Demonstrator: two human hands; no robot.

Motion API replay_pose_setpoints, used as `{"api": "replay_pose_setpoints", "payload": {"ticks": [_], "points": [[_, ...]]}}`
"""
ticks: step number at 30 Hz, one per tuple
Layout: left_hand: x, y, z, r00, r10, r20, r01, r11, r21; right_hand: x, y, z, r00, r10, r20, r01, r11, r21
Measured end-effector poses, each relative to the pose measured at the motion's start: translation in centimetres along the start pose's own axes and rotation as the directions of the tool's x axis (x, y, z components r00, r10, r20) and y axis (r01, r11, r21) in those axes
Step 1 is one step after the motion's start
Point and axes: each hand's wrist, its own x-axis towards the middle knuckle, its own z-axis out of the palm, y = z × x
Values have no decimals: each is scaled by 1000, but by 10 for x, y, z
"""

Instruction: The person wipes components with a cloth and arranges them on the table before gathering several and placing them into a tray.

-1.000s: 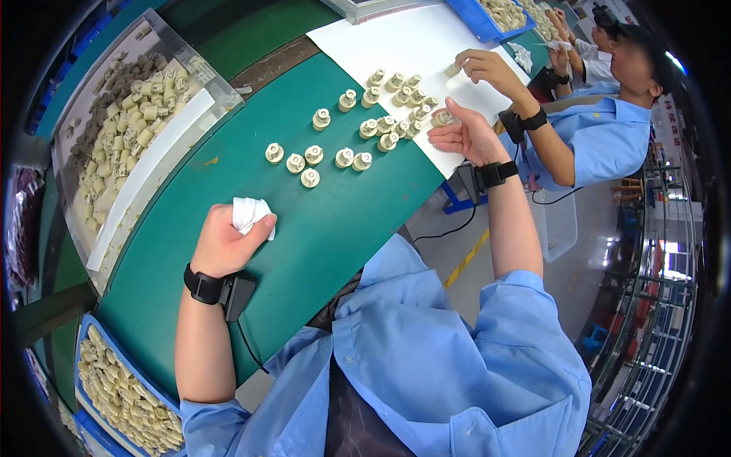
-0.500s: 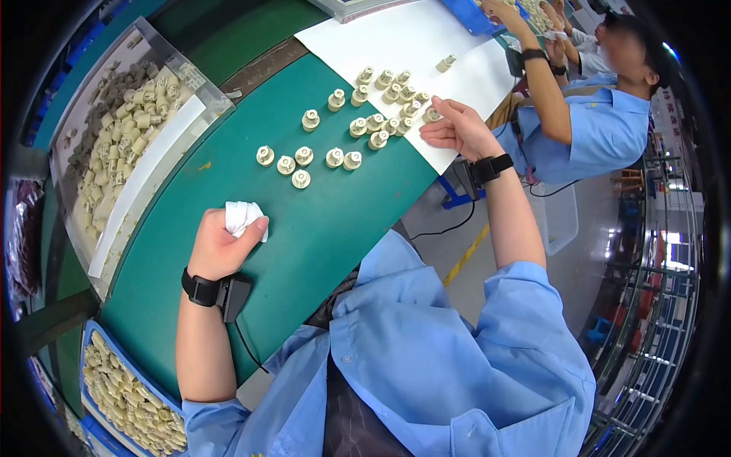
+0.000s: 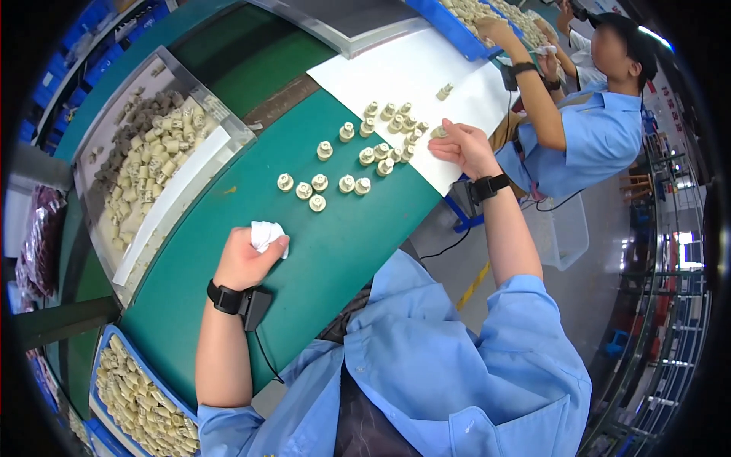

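Observation:
In my left hand point(image 3: 247, 259) is a crumpled white cloth point(image 3: 268, 238), held in a fist above the green tabletop. My right hand point(image 3: 464, 148) reaches over the edge of a white sheet point(image 3: 396, 65). Between its thumb and fingers sits a small cream cylindrical part point(image 3: 439, 132); the contact is partly hidden. Left of that hand several similar cream parts with metal tops point(image 3: 381, 151) stand upright in a loose cluster, some on the sheet and some on the green surface. One more part point(image 3: 445, 91) lies apart on the sheet, tilted.
A clear-walled tray point(image 3: 171, 251) of cream and grey pieces is at the left. Below it is a blue bin point(image 3: 145, 385) full of cream parts. At the upper right a co-worker point(image 3: 586, 133) works over a blue tray point(image 3: 449, 30).
The whole scene has shifted down and slightly right in the view. My left hand keeps the cloth. My right hand stays around the cream part, near the cluster.

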Motion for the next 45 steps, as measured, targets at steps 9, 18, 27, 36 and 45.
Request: {"api": "replay_pose_setpoints", "payload": {"ticks": [9,18,27,36,45], "points": [[-3,4,-1,999,-46,27,46,999,10,47,-18,6,986,-103,133,144,924,-354],[-2,6,-4,997,-70,41,69,997,20,78,-42,-20,951,-73,-301,39,992,-117],[-3,0,-4,994,-96,45,95,995,11,61,-17,-17,997,-6,-82,12,997,81],[-2,2,1,999,-35,10,36,999,-32,7,-7,4,995,101,-18,-101,995,-22],[0,1,0,1000,-26,-7,25,999,-41,2,-10,12,996,92,-18,-93,993,-73]]}}
